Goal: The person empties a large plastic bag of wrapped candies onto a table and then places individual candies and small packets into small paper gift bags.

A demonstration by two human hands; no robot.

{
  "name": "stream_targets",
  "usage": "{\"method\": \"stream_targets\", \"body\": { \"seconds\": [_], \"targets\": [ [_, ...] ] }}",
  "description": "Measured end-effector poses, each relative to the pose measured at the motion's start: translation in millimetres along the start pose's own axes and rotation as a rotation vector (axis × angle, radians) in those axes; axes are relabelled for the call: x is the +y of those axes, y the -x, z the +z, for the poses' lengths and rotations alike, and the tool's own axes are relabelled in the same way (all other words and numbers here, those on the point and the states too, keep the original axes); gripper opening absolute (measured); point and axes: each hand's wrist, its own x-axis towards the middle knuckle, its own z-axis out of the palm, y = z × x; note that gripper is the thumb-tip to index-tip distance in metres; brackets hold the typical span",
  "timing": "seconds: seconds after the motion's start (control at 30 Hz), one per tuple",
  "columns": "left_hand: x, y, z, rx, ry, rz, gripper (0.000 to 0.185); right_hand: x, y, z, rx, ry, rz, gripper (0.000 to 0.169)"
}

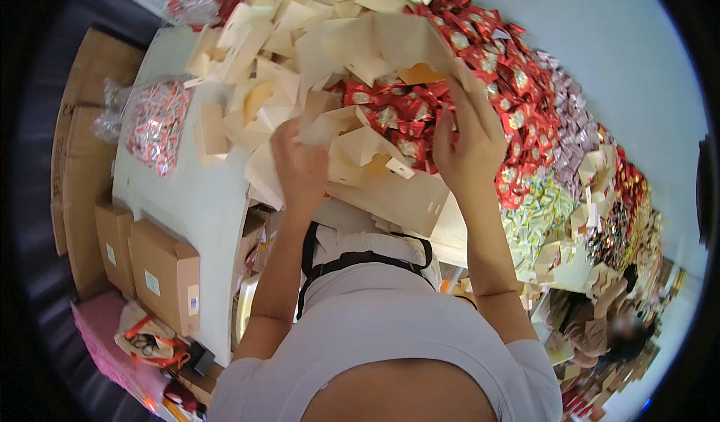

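Observation:
Before me lie cream cardboard cartons with unfolded flaps and red-wrapped packets (396, 112) among them. My left hand (301, 160) is blurred at the left of a small open cream carton (360, 149), its fingers bent. Whether it grips a flap cannot be made out. My right hand (472, 140) is over the right side of the red packets, thumb apart from the fingers. Its fingertips are close to a raised cream flap (388, 42); contact is unclear. Nothing is plainly held in it.
Along the right stretch heaps of red packets (523, 95), lilac packets (571, 118) and green-patterned packets (540, 214). A clear bag of small wrapped pieces (160, 121) lies on the left table. Brown cartons (163, 275) stand beyond it. Another person (596, 326) works at lower right.

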Motion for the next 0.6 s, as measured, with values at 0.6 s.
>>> {"method": "stream_targets", "body": {
  "seconds": [0.6],
  "targets": [
    [38,74,26,-0.173,1.051,-0.651,0.043,-1,188,-68,-0.388,-1.339,1.045,0.027]
  ]
}}
